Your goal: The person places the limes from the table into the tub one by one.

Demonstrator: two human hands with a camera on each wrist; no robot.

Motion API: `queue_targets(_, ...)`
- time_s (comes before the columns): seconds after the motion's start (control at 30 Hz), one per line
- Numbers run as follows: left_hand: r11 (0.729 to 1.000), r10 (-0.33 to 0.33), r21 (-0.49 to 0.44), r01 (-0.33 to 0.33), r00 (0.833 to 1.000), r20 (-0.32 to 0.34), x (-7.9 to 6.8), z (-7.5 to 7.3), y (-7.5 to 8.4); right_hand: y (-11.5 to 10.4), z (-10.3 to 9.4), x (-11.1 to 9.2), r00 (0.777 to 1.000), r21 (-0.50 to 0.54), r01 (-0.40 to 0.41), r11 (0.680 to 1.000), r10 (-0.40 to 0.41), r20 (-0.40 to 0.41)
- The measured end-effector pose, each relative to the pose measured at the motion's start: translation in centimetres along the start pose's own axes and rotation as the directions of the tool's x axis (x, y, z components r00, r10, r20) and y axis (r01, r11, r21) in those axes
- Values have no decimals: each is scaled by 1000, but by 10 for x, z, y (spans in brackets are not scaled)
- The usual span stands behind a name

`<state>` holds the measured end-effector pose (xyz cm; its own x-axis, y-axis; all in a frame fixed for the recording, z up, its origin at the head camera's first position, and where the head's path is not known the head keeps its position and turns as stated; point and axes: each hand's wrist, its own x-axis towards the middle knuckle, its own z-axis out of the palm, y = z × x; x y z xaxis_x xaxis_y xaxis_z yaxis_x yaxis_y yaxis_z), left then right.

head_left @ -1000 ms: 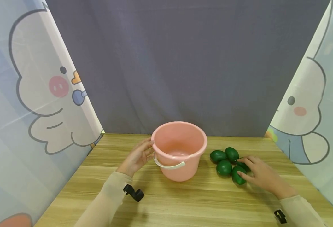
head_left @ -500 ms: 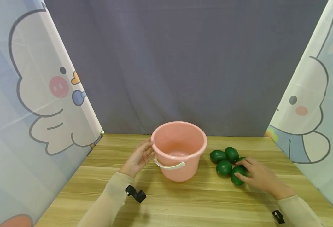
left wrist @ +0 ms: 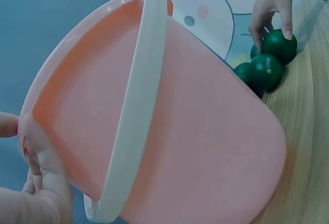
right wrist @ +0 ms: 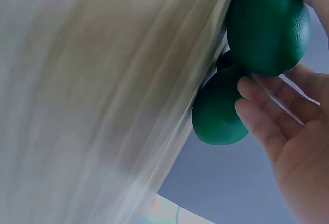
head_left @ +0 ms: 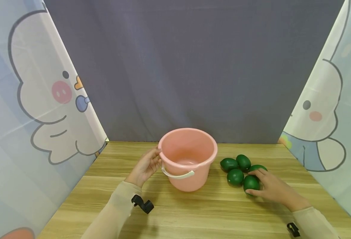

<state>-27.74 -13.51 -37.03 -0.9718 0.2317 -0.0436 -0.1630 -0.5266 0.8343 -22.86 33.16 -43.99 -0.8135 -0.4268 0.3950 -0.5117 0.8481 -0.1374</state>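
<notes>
A pink bucket [head_left: 200,176] with a white handle [head_left: 179,176] hanging down its front stands upright on the wooden table. My left hand [head_left: 145,167] holds the bucket's left rim, pinched between thumb and fingers in the left wrist view. To the right of the bucket lies a cluster of several green limes [head_left: 235,177]. My right hand [head_left: 273,188] has its thumb and fingers round the nearest lime [head_left: 251,183]. In the right wrist view, its lower fingers also touch a neighbouring lime [right wrist: 218,111].
The wooden table [head_left: 211,215] reaches back to a dark grey curtain [head_left: 193,66]. Cartoon-printed cloths hang along the left [head_left: 44,99] and right [head_left: 316,132] sides. Both wrists carry black mounts.
My right hand has moved slightly nearer and left, its thumb coming round the front of the nearest lime. The lime behind it shows more. My left hand stays at the bucket's rim.
</notes>
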Motion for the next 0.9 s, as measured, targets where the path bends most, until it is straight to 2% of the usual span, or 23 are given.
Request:
queue_targets(0.3, 999, 0, -38, 1, 1000, 16, 0, 3, 1, -2, -2, 1, 995, 95, -74, 993, 67, 75)
queue_targets(0.53, 998, 0, -69, 0, 1000, -2, -1, 4, 0, -6, -1, 0, 987, 152, -123, 981, 105, 120)
queue_targets(0.9, 998, -21, -55, 18, 999, -40, 1, 4, -2, -8, 0, -2, 983, 183, -150, 971, 128, 130)
